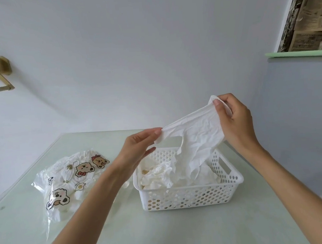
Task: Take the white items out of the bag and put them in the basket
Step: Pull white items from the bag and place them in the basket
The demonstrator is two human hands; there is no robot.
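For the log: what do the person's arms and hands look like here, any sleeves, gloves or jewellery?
Both forearms are bare right down to the bottom edge of the picture, with no sleeves in view. The left hand and the right hand are bare too: no gloves, and no rings, watch or bracelets that show. The nails look short and unpainted.

Home room, likely: plain pale walls (149, 45), glass-topped table (127, 231), cartoon-bear printed bag (71, 178), plastic household basket (192, 197), newspaper-covered window (314, 11) over green sill (298, 53).
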